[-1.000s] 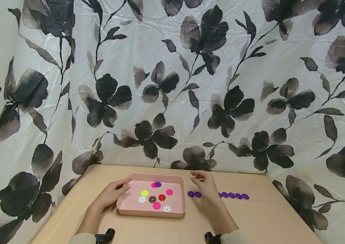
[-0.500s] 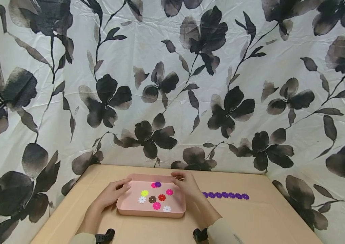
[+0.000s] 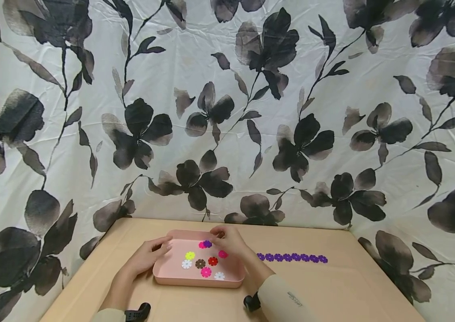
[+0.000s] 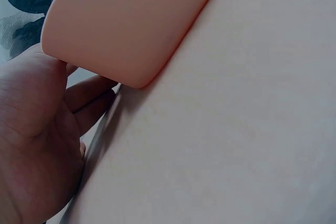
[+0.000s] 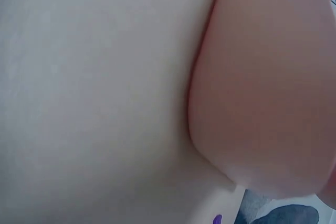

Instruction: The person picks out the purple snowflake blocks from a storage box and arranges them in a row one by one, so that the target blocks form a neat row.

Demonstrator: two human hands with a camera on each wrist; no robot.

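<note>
The right hand (image 3: 227, 240) reaches over the far edge of the pink tray (image 3: 171, 273), its fingertips curled down right at the purple disc (image 3: 207, 243) that lies touching a pink disc (image 3: 201, 244) at the tray's twelve o'clock; from the head view I cannot tell whether the grip has already closed on the purple piece or only touches it, and the right wrist view shows just the tray's outer wall (image 5: 262, 103) and bare worktop. A likely slip, as I judge it, is that the pinch catches the pink neighbour along with the purple one, since the two overlap, or that the thin flat disc skids along the smooth tray floor instead of lifting. The left hand (image 3: 146, 257) rests against the tray's nine o'clock side, thumb laid over the rim and fingers loosely bent along the wall; the left wrist view shows the palm (image 4: 31, 145) beside the tray's rounded corner (image 4: 126, 30). If that steadying hold is light, a push from the right hand could shove the tray across the worktop (image 3: 352, 286). Further in the tray lie a yellow disc (image 3: 189, 255), a brown disc (image 3: 200, 263), a red disc (image 3: 213, 261), a magenta disc (image 3: 206, 271) and two white discs (image 3: 186, 264), with another pink one half hidden under the right hand. Out at three o'clock from the tray, a row of purple discs (image 3: 291, 257) runs in a line on the worktop, near the right forearm, whose sleeve could brush it out of line. A flower-printed cloth (image 3: 227, 112) hangs behind.
</note>
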